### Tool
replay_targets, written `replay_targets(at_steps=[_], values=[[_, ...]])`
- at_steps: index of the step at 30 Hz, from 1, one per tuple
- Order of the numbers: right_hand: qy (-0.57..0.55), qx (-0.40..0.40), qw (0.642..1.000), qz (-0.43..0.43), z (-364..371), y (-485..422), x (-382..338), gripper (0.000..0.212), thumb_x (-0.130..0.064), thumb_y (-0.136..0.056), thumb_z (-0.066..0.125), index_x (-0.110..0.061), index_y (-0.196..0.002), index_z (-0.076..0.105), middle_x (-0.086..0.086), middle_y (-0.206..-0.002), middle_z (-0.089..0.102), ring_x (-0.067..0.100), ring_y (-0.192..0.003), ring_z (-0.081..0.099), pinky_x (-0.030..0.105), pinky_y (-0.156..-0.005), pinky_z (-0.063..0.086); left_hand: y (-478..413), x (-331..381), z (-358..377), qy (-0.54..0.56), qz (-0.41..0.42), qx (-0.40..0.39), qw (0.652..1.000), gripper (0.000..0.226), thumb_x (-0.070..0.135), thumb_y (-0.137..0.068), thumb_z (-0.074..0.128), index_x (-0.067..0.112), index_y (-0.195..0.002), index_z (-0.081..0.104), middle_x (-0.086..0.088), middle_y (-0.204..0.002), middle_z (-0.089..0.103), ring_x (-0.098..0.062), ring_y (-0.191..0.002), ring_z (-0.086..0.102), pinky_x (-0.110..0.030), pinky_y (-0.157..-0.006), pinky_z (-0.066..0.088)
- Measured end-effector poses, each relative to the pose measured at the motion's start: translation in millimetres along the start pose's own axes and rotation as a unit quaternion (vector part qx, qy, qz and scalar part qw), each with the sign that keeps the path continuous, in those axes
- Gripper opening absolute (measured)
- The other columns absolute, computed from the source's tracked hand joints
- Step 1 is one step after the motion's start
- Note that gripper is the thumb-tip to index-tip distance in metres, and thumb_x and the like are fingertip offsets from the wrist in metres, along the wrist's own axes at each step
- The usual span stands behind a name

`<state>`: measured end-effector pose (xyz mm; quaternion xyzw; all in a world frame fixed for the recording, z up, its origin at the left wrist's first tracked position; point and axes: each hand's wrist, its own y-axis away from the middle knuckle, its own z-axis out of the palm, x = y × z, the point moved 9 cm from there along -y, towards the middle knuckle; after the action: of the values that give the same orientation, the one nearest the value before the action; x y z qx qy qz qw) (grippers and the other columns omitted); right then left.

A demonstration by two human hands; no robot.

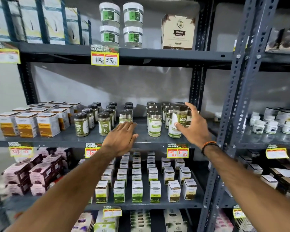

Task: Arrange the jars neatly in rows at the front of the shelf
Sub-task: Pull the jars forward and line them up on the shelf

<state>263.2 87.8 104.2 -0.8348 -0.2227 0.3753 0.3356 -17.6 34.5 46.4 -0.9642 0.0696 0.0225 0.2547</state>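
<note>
On the middle grey shelf (90, 139) stand several jars of green powder in rows. Dark-capped jars (81, 124) fill the left rows, silver-capped jars (154, 124) the right ones. My right hand (193, 124) is closed around a dark-capped jar (177, 120) at the right end of the rows. That jar leans slightly, its base near the shelf's front. My left hand (122, 138) is flat and open, fingers reaching toward a silver-capped jar (125, 116) and covering its lower part.
Yellow-and-white boxes (26, 124) stand left of the jars. A perforated steel upright (238, 104) rises just right of my right hand. Price tags (177, 150) hang on the shelf edge. Small white boxes (137, 191) fill the shelf below, and green-labelled tubs (120, 25) sit above.
</note>
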Motion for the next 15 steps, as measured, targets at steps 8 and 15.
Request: replay_targets(at_steps=[8, 15], values=[[-0.084, -0.039, 0.995, -0.043, 85.8, 1.6, -96.0, 0.087, -0.042, -0.079, 0.082, -0.035, -0.151, 0.034, 0.002, -0.102, 0.071, 0.024, -0.082, 0.069, 0.021, -0.074, 0.056, 49.3, -91.9, -54.7, -0.017, -0.078, 0.029, 0.996, 0.057, 0.045, -0.103, 0.035, 0.016, -0.152, 0.037, -0.009, -0.154, 0.046, -0.030, -0.142, 0.043, -0.053, -0.103, 0.049], [-0.130, -0.098, 0.986, -0.045, 176.7, 12.5, -142.4, 0.090, -0.043, -0.078, 0.082, -0.043, -0.151, 0.030, -0.006, -0.116, 0.067, 0.013, -0.087, 0.067, 0.028, -0.081, 0.057, 96.2, -184.3, -45.6, -0.022, -0.140, 0.012, 0.990, 0.064, 0.053, -0.099, 0.023, 0.016, -0.150, 0.037, -0.011, -0.150, 0.049, -0.033, -0.140, 0.046, -0.053, -0.104, 0.049]])
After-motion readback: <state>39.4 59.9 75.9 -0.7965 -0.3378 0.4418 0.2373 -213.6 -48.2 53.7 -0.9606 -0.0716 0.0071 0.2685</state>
